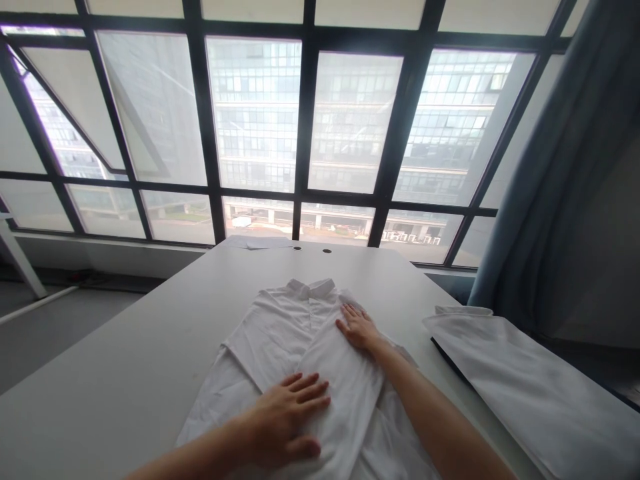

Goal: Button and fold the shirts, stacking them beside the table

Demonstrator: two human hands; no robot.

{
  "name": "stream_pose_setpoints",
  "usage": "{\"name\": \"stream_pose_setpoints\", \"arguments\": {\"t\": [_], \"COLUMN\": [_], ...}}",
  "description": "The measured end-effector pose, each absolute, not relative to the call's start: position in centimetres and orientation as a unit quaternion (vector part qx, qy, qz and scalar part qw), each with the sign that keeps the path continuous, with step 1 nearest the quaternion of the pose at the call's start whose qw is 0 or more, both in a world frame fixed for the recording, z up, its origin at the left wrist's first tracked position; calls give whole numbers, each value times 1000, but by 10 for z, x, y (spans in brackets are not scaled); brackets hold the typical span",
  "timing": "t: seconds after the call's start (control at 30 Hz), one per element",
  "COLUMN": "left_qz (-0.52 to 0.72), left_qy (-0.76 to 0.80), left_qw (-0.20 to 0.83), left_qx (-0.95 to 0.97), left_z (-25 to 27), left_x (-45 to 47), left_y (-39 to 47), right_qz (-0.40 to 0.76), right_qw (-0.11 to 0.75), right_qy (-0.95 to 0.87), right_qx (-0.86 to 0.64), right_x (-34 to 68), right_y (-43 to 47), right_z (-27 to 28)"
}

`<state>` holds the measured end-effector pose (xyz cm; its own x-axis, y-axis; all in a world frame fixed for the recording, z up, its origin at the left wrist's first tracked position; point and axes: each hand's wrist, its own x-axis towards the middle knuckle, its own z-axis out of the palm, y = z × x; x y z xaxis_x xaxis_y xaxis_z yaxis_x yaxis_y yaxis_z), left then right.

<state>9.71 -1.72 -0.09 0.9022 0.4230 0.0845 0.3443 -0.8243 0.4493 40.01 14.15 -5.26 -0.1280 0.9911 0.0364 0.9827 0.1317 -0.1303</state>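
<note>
A white collared shirt (280, 333) lies spread on the white table (125, 353), its collar pointing away from me toward the window. One sleeve appears folded across the front of the shirt. My left hand (290, 417) rests on the lower middle of the cloth, fingers spread. Farther up, near the shoulder on the right side, my right hand (357, 327) lies flat on the fabric with its fingers stretched out. Neither hand grips anything. My forearms cover parts of the shirt's lower edges.
More white cloth (530, 380) lies at the right, with a dark edge under it. White sheets (260, 243) sit at the table's far end, by two dark round holes. Beyond are large framed windows (255, 113), and a grey-blue curtain (535, 187) hangs at the right.
</note>
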Motion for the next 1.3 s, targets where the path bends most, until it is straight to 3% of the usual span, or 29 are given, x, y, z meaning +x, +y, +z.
{"name": "stream_pose_setpoints", "arguments": {"t": [0.23, 0.43, 0.63, 0.87, 1.0, 1.13, 1.3], "left_qz": [67, 62, 39, 74, 58, 53, 34], "left_qy": [166, 151, 164, 229, 292, 311, 394], "left_qw": [203, 174, 127, 201, 189, 164, 114], "left_qx": [963, 971, 977, 950, 936, 935, 911], "left_z": [-42, -51, -54, -10, -6, -15, -18], "left_x": [95, 95, 99, 90, 84, 84, 71], "left_y": [1, 10, 8, 4, 11, 12, 30], "right_qz": [63, 6, 79, -127, -77, 13, 46], "right_qw": [56, 17, 22, 139, 145, 93, 13], "right_qy": [-691, -682, -643, -652, -705, -791, -661], "right_qx": [-718, -731, -762, -735, -690, -605, -748], "right_x": [426, 413, 402, 375, 348, 363, 432], "right_y": [192, 209, 220, 196, 150, 98, 76], "right_z": [-52, -48, -45, -34, -36, -50, -42]}}
